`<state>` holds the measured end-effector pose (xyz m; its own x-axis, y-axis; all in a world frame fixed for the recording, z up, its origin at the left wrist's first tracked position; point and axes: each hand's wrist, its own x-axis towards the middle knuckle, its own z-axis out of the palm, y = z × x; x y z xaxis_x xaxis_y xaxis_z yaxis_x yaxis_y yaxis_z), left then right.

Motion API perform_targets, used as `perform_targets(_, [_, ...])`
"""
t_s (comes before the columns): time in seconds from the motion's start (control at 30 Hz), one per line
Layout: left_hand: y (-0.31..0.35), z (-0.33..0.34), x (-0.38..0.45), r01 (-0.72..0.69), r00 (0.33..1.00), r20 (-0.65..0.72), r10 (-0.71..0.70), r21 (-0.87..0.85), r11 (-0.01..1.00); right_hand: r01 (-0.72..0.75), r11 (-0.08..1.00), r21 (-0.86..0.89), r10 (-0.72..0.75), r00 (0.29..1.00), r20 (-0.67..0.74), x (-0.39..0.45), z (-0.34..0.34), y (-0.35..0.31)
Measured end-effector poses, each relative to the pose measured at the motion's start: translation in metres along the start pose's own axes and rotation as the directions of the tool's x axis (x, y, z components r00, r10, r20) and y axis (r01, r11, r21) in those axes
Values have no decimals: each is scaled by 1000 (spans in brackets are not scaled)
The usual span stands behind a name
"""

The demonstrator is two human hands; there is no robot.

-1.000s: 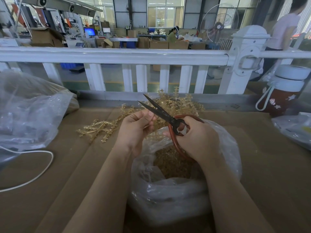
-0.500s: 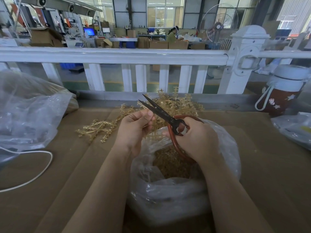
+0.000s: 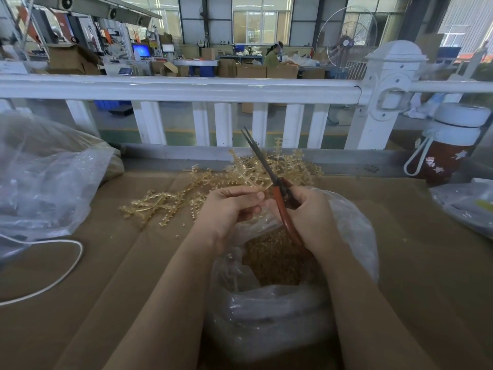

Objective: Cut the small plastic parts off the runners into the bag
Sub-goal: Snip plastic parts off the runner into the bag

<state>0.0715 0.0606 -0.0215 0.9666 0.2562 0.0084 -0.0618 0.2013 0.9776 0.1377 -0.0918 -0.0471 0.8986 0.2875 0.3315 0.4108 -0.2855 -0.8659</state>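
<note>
Over the open bag (image 3: 354, 236) of cut amber parts (image 3: 277, 263), the left hand (image 3: 229, 209) pinches a thin runner (image 3: 256, 184); the right hand (image 3: 309, 217) grips red-handled scissors (image 3: 277, 188), blades nearly closed. More runners (image 3: 170, 201) lie just beyond. A white railing (image 3: 186, 88) blocks the far side, flask (image 3: 448, 145) at right. No readable writing.

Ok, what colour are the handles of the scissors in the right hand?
Reddish-orange on the scissors, blades dark grey; the head view, the only one, shows it.
</note>
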Motion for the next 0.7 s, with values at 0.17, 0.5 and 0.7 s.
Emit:
perform_targets(0.17, [0,1,0,3,1000,16,-3,7,1000,32,995,95,-36,999,41,0,2,-2])
perform_targets(0.5, [2,1,-1,-74,995,-67,70,-74,994,21,1000,-12,-21,1000,-23,0,-1,1])
perform_targets(0.7, [2,-3,1,-175,979,-113,168,-60,983,36,977,-208,-39,999,-11,-2,-3,2])
